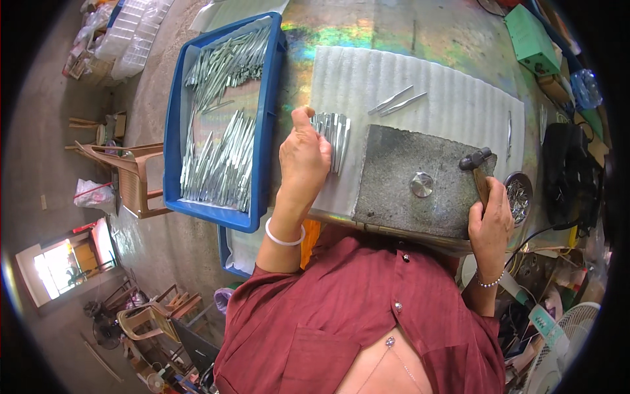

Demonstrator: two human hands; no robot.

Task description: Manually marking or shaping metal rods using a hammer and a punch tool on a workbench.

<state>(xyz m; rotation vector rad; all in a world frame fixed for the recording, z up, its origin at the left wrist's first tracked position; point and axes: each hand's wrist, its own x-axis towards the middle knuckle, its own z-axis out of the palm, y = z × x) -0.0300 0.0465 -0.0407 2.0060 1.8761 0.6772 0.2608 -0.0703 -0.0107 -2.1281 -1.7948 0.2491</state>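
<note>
My left hand (305,154) is closed at the left edge of a row of slim silver metal pieces, shaped like tweezers (338,141), on white foam. The hand itself hides whatever its fingers hold. In my right hand (492,226) is the wooden handle of a small hammer (476,159), its dark head above the right part of a grey slab (394,157). A shiny round metal block (422,184) sits on that slab, apart from the hammer. Two more slim pieces (398,100) lie loose on the foam sheet (459,98) beyond the slab.
On the left, a blue tray (172,131) holds many slim metal pieces in two groups. A round bowl of small metal parts (518,197) stands right of my right hand. Farther right are a green box (530,41) and a black bag (564,157). A brown chair (134,177) stands left of the table.
</note>
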